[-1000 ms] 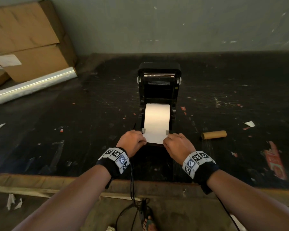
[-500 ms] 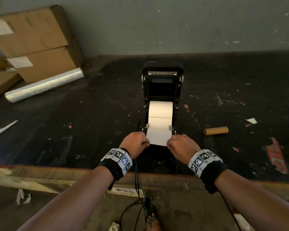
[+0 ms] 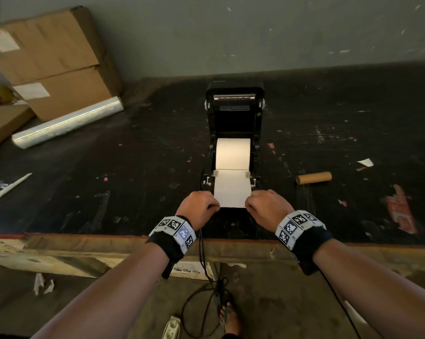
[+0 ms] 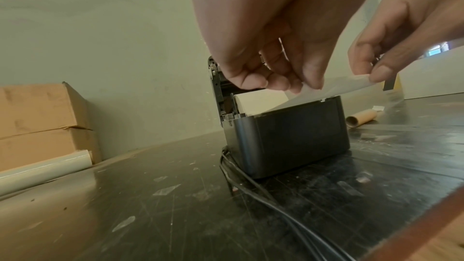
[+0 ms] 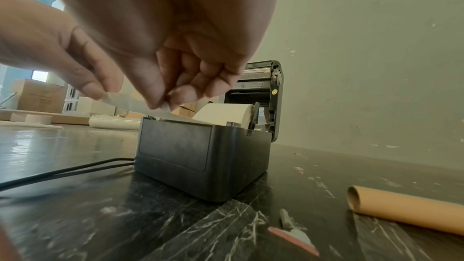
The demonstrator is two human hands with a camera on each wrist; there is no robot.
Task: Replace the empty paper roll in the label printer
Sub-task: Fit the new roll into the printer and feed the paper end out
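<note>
Head view: the printer [image 3: 234, 123] stands mid-table [image 3: 108, 192], lid upright, a white roll [image 3: 233, 154] seated in its bay. The paper [image 3: 232, 192] runs forward over the front edge. The left hand [image 3: 198, 208] pinches its near left corner between thumb and curled fingers; the right hand [image 3: 265, 208] pinches the right corner likewise. An empty core [image 3: 313, 177] lies right of the printer, apart from it. Both hands sit close to the table's near edge; bare tabletop spreads on either side.

printer [image 3: 234, 118] blk | paper roll [image 3: 233, 152] wht | core tube [image 3: 313, 177] brn | wristbands [image 3: 173, 230] b/w checks
</note>
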